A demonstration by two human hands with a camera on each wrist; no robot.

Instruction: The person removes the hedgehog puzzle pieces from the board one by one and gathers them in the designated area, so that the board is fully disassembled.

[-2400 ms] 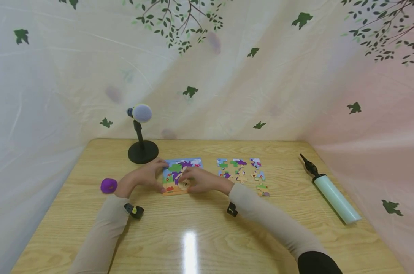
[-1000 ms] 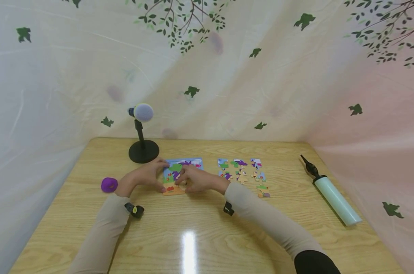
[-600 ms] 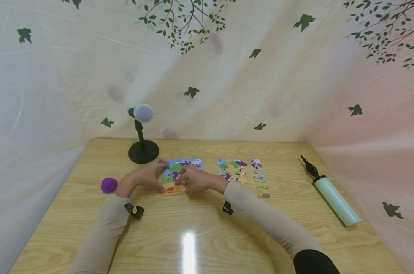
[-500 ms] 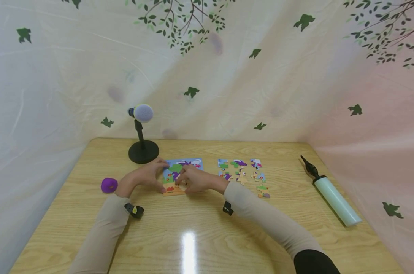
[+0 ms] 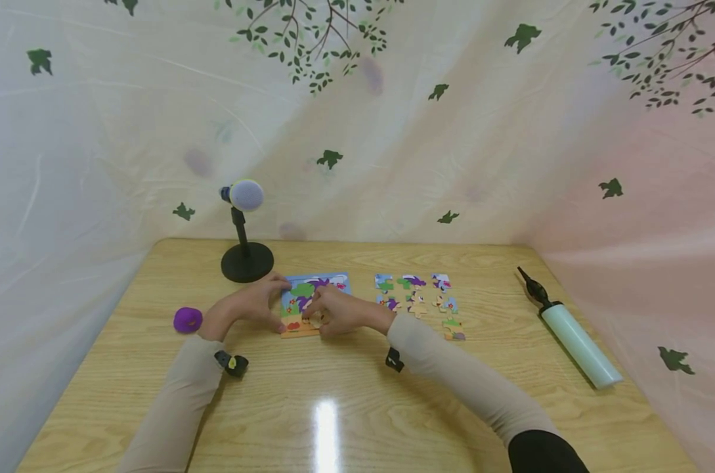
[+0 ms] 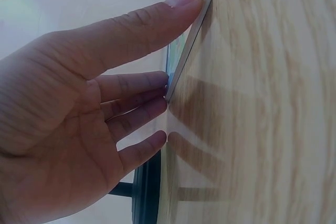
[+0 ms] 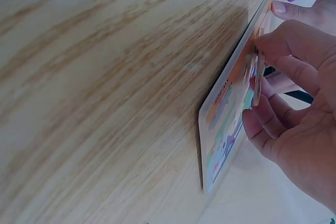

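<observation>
A colourful puzzle board (image 5: 322,286) lies flat on the wooden table (image 5: 345,407). My left hand (image 5: 274,304) braces the board's left edge, with its thumb (image 6: 147,24) and straight fingers (image 6: 142,85) against the thin rim (image 6: 191,43). My right hand (image 5: 312,313) is over the near part of the board. It pinches a puzzle piece (image 7: 258,80), held on edge above the board (image 7: 228,119). Several loose pieces (image 5: 417,297) lie in rows to the right of the board.
A microphone on a round black stand (image 5: 246,261) is just behind the board. A purple lump (image 5: 188,320) lies left of my left hand. A pale green hand pump (image 5: 572,336) lies near the table's right edge. Leaf-print sheeting (image 5: 392,131) hangs behind and beside the table.
My right hand has shifted slightly left over the board's near part, still pinching the piece. The left hand has stayed on the board's edge.
</observation>
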